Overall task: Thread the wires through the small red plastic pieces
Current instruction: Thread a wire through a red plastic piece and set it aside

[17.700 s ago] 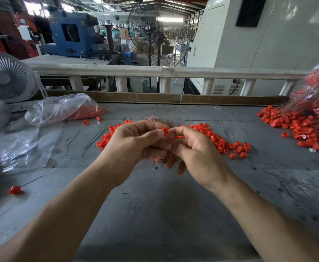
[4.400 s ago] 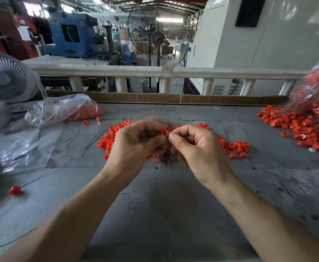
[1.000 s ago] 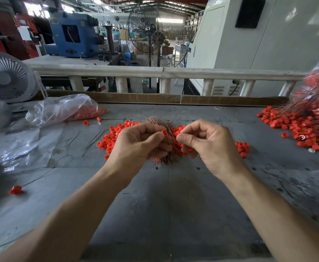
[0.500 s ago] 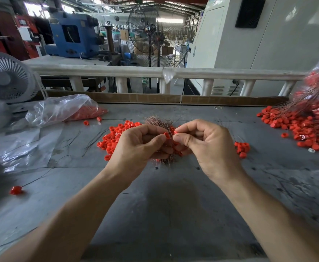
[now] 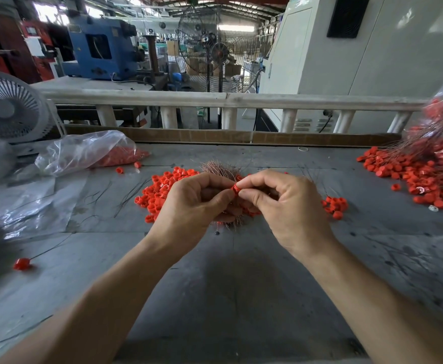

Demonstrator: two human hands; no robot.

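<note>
My left hand and my right hand meet over the grey table, fingertips together. Between them sits one small red plastic piece. My right thumb and forefinger pinch it. My left hand grips a bundle of thin coppery wires whose ends fan out above and below the fist, and its thumb touches the red piece. A pile of loose red pieces lies just behind my left hand. The wire inside the piece is too fine to see.
A heap of red pieces with wires lies at the far right beside a plastic bag. A clear bag of red pieces and a white fan stand at the left. One wired piece lies near the left edge.
My right hand has closed in on my left, bringing a red piece up to the fingertips. The hands now touch at the piece; the bundle stays in my left fist.
</note>
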